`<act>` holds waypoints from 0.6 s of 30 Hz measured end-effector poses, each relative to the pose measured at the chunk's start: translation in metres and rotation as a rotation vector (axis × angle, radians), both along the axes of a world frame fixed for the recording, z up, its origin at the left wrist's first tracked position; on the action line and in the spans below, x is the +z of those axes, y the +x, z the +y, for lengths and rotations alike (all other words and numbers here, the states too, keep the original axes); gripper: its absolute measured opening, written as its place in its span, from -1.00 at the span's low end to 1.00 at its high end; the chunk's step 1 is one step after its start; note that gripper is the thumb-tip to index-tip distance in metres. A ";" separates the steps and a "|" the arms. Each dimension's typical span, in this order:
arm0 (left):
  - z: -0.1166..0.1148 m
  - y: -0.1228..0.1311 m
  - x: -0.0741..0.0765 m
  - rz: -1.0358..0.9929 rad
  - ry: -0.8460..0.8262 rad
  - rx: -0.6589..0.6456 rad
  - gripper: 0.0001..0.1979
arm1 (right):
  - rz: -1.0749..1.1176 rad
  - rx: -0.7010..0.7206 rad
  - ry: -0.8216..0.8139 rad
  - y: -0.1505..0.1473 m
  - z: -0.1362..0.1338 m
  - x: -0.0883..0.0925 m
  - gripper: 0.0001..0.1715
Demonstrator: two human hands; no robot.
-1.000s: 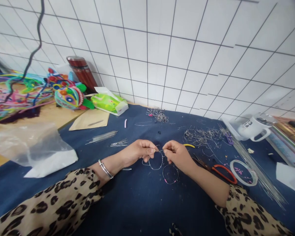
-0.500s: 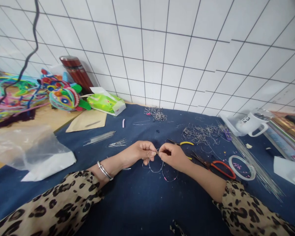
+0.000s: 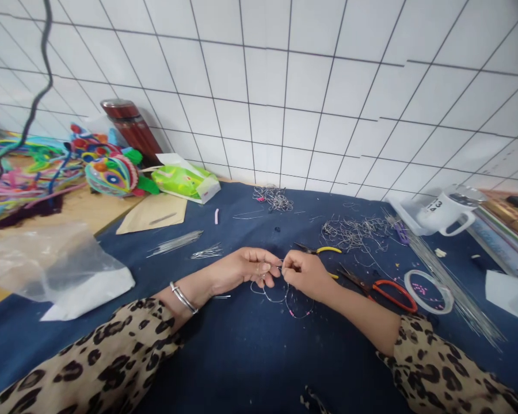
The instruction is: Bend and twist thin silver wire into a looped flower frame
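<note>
Left hand [image 3: 247,269]: thumb and fingers drawn close together, holding the thin wire loop.
Right hand [image 3: 304,271]: thumb and forefinger pinched at the loop's far side, just beside the left fingertips.
Wire loop [image 3: 274,301]: between the two hands, its near arc hanging below them.
Pink-beaded wire ring [image 3: 300,317]: just below the right hand, on the navy cloth [image 3: 242,356].
Tools: yellow-handled pliers [image 3: 328,249] beyond the right hand; red-handled scissors [image 3: 394,294] to its right.
Round bead dish [image 3: 446,302]: right of the scissors, pink beads inside.
Tangled wire [image 3: 357,234]: far right of the pliers.
</note>
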State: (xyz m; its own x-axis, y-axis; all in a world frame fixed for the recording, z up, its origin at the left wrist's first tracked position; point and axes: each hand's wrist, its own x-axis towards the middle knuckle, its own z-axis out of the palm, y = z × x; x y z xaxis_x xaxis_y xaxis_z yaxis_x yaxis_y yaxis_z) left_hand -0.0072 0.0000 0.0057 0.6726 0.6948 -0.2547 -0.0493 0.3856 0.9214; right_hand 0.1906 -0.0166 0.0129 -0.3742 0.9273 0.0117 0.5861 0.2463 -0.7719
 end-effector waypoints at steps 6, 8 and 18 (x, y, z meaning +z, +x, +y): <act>0.001 0.000 0.000 0.321 0.279 0.108 -0.80 | -0.022 -0.067 0.053 0.001 0.000 -0.005 -0.95; 0.003 -0.002 0.002 0.356 0.288 0.056 -0.81 | -0.039 -0.090 0.080 0.002 0.001 -0.008 -0.96; 0.001 0.000 0.009 0.269 0.261 0.128 -0.73 | -0.094 -0.075 0.121 0.004 0.005 -0.013 -0.91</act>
State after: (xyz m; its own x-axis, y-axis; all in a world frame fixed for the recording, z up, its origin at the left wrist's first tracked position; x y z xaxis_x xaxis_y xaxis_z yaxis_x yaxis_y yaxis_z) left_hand -0.0070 0.0005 0.0147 0.5097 0.8334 -0.2137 0.1747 0.1430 0.9742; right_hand 0.1948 -0.0117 0.0004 -0.3085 0.9466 0.0933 0.6745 0.2869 -0.6802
